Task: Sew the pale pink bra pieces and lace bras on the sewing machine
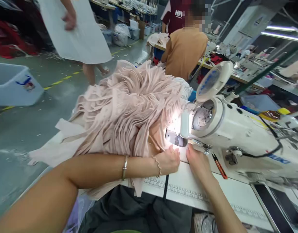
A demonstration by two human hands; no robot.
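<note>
Two bare hands work close together at a white sewing machine [241, 126], seen from above by the person they belong to. The left arm enters from the lower left, bends at the elbow and runs almost level across the front of a heap of pale pink fabric pieces [129, 113]. Its left hand [168, 160] is bent at the knuckles, fingers curled narrow and fingertips pointing toward the lit presser foot [180, 140] just beyond. A bangle [124, 168] circles the forearm and a thin wavy bracelet [158, 166] sits at the wrist.

The right forearm rises from the lower right, slanting inward. The right hand [197, 160] lies low, just beside the left, its fingertips near the presser foot and partly hidden beneath the machine head. A small pale stretch of fabric [184, 156] lies between the hands; whether either one pinches it, I cannot tell.

The heap spreads to the left of the left hand and beyond it, some pieces hanging over the counter [181, 176] edge. A printed ruler [187, 194] runs along the counter nearer than both hands. Orange-handled thread snips [219, 166] lie just right of the right hand, and a phone [272, 205] lies farther right.
</note>
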